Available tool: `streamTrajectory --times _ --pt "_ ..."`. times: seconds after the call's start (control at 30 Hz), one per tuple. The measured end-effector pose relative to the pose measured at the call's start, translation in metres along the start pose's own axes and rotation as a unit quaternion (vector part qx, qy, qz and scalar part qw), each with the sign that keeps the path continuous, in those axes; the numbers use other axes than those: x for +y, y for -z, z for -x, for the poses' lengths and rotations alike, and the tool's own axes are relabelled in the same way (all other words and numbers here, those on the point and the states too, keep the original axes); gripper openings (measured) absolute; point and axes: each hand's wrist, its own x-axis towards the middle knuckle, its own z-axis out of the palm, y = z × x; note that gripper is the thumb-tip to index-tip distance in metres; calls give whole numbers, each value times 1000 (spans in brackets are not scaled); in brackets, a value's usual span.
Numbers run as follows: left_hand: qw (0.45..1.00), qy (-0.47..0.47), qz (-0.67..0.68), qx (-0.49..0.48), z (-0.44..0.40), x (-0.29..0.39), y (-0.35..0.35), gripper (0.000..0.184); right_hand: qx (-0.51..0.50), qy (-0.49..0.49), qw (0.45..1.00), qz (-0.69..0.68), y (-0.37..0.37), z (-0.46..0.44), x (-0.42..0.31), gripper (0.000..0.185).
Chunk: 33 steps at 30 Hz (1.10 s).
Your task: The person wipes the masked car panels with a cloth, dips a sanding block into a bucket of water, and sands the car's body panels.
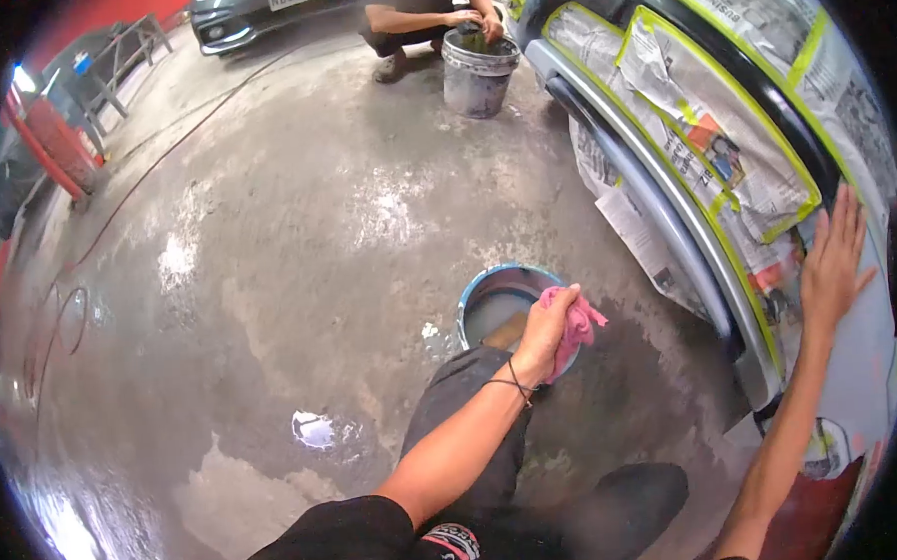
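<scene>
A crumpled pink cloth (576, 320) is bunched in my left hand (545, 328), whose fingers are wrapped round it. That hand is over the right side of a blue-rimmed bucket (467, 304), which holds cloudy water and a brownish piece (507, 331). My right hand (834, 253) lies with its fingers stretched out on the grey panel (865, 347) of a car at the right, and nothing is in it. Beside that hand, newspaper (728, 158) edged with yellow-green tape covers parts of the car body.
Near the top, a co-worker (419, 19) crouches with both hands over a grey-white bucket (480, 73). A dark car (257, 16) stands behind. A thin hose (153, 168) crosses the wet concrete floor (296, 237). Red posts (58, 152) stand at the left.
</scene>
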Motion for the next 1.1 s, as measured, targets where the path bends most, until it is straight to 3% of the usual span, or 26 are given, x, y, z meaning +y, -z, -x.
streamTrajectory --times 0.07,0.17,0.23,0.4,0.47,0.6,0.7,0.87,0.93,1.03,1.1 --pt "999 7 -38 -19 1 2 9 43 54 29 998 10 1 -5 -3 56" --pt "998 0 -46 -53 -1 11 11 44 52 19 998 10 11 54 -11 57" --pt "999 7 33 -21 -2 14 5 45 48 32 998 14 21 75 -19 59" --pt "999 22 25 -31 -1 4 -3 44 -7 -7 999 52 2 17 -8 55" --pt "998 21 -13 -56 -1 1 2 43 90 39 995 19 -4 3 -5 54" --pt "996 26 -28 -83 -3 6 7 44 50 76 995 30 20 71 23 55" --pt "998 24 36 -46 -3 7 6 43 19 84 995 55 25 109 47 54" --pt "998 36 -17 -42 1 4 -7 39 -14 90 995 45 21 38 23 54" --pt "998 34 -20 -54 2 8 -5 39 -73 123 986 86 23 32 30 54" --pt "997 23 -1 -73 -4 12 -5 39 6 192 980 46 42 70 68 55" --pt "997 13 27 -65 -5 9 -1 40 -3 225 974 33 53 103 104 55"
